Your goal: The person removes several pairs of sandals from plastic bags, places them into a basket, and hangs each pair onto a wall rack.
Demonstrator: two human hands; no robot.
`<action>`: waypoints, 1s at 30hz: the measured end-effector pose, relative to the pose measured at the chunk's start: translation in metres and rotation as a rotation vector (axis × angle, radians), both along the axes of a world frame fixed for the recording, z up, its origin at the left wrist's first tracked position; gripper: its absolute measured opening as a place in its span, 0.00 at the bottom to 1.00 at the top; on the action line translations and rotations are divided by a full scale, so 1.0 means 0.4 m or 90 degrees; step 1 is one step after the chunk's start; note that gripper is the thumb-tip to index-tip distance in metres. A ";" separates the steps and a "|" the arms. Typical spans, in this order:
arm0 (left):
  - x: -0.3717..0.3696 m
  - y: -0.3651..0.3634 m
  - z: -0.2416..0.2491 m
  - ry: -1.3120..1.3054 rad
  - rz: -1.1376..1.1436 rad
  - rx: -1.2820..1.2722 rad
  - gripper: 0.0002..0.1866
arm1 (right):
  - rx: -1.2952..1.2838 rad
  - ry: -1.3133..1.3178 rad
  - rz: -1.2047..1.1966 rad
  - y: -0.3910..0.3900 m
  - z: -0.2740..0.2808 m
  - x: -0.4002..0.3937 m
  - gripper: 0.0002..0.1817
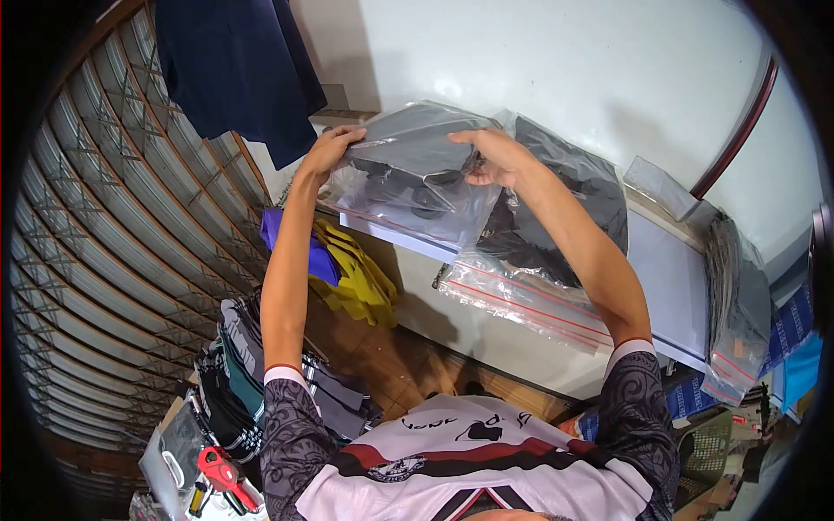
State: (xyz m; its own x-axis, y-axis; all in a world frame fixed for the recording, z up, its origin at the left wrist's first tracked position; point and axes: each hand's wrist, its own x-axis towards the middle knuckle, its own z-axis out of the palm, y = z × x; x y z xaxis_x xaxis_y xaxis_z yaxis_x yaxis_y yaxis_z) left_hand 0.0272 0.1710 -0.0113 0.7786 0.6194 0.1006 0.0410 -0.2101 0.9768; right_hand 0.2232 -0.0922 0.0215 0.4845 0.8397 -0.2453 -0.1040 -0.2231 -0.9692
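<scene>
A clear plastic bag (417,204) with something dark folded inside is stretched between my two hands over the white table. My left hand (334,149) pinches the bag's left edge between thumb and fingers. On the other side, my right hand (495,158) grips the bag near its right edge, thumb pointing left and fingers curled. Just right of it lies another clear bag with a dark garment (565,204) in it, its red-striped zip end (521,291) hanging over the table's front edge. Part of that bag is hidden behind my right forearm.
A stack of bagged dark garments (734,295) sits at the table's right end. Dark blue cloth (239,74) hangs at the upper left. Below are yellow cloth (352,273) and piled dark clothes (230,373). A red tool (228,478) lies lower left, beside a folding metal gate (104,234).
</scene>
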 end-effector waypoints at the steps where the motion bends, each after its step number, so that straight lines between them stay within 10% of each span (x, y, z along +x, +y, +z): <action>1: -0.007 -0.008 0.009 -0.024 0.006 -0.020 0.27 | 0.012 -0.008 -0.003 -0.002 0.001 -0.001 0.48; 16: -0.206 -0.241 0.146 -0.369 -0.013 -0.206 0.41 | 0.380 0.021 -0.092 -0.139 0.089 -0.115 0.42; 30: -0.401 -0.620 0.141 -0.390 0.282 0.200 0.11 | 0.442 0.084 0.100 -0.402 0.181 -0.174 0.15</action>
State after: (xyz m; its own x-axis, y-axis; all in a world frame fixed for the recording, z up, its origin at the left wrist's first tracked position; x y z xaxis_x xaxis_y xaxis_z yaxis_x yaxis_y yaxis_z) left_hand -0.1333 -0.0769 0.0451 0.2190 0.7290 0.6486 -0.3376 -0.5671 0.7513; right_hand 0.1535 -0.2530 0.0939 0.3485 0.8804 0.3218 -0.2470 0.4174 -0.8745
